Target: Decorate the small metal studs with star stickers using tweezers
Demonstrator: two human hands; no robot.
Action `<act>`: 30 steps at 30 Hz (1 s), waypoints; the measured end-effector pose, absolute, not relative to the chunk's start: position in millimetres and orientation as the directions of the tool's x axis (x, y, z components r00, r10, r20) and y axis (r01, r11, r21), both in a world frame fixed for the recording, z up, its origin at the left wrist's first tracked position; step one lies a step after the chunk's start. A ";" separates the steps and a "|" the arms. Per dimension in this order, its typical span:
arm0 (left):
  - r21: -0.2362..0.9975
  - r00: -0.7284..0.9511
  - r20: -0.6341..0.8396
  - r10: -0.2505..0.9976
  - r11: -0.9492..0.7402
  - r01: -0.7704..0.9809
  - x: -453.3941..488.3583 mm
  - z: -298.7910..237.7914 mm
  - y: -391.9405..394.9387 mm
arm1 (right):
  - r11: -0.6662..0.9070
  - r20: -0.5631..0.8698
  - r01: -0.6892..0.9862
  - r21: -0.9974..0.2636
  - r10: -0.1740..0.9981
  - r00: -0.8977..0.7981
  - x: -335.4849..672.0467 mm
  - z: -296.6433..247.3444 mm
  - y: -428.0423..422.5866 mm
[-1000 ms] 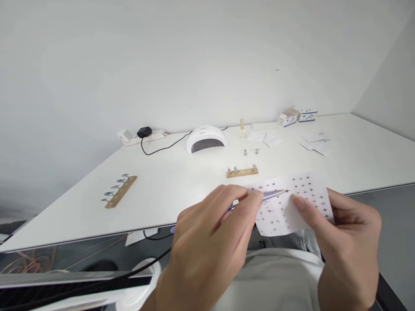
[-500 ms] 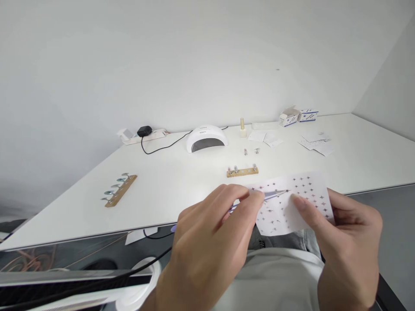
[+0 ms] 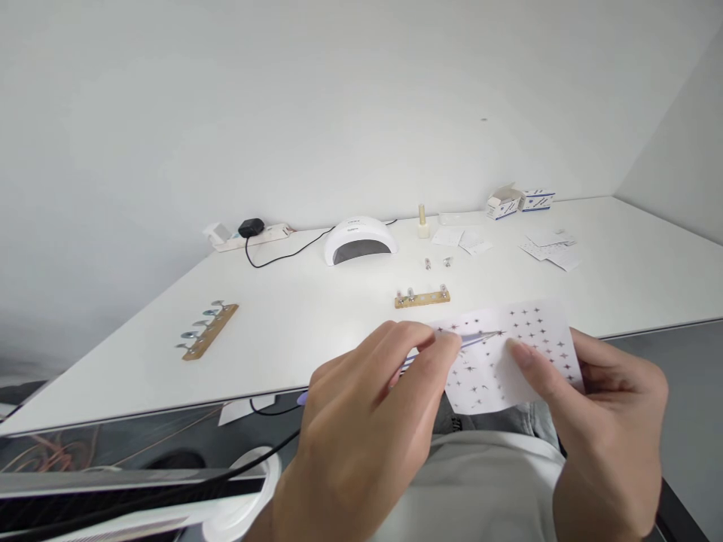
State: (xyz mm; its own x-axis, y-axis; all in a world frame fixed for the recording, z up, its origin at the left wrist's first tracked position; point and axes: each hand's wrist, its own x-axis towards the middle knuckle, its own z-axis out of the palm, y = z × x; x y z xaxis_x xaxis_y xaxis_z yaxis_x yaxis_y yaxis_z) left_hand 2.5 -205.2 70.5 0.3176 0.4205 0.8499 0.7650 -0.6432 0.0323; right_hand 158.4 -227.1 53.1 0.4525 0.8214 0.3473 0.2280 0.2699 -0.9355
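Note:
Between thumb and fingers, my left hand (image 3: pixel 367 406) pinches a pair of purple tweezers (image 3: pixel 474 339). Their tips touch a small dark star on a white sticker sheet (image 3: pixel 525 361) printed with rows of star shapes. My right hand (image 3: pixel 610 421) grips that sheet from its right side, thumb on the front and the other fingers behind. Just beyond the sheet lies a wooden nail-tip stand (image 3: pixel 421 300) bearing several clear nail tips on metal holders. Two more holders, a clear nail tip (image 3: pixel 448 262) among them, stand farther back.
A white nail lamp (image 3: pixel 361 239) sits near the wall. Another wooden stand (image 3: pixel 212 333) with several bluish nail tips is at left. Farther back are a polish bottle (image 3: pixel 423 226), sticker sheets (image 3: pixel 550 247), small boxes (image 3: pixel 504 203) and a power strip (image 3: pixel 263 237) with a cable.
Hardly anything differs. The tweezers' tips stay at the same star, looking slightly closer together now, and both hands hold nearly the same place.

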 end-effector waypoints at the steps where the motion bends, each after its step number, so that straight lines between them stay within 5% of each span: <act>1: 0.030 0.319 0.851 0.418 -0.645 0.764 2.7 70.4 -205.0 | 0.270 0.349 0.232 -0.934 0.823 0.449 158.5 53.2 -226.9; 30: 0.043 0.319 0.841 0.436 -0.643 0.764 1.4 70.1 -205.9 | 0.267 0.360 0.252 -0.930 0.800 0.480 155.6 51.0 -226.7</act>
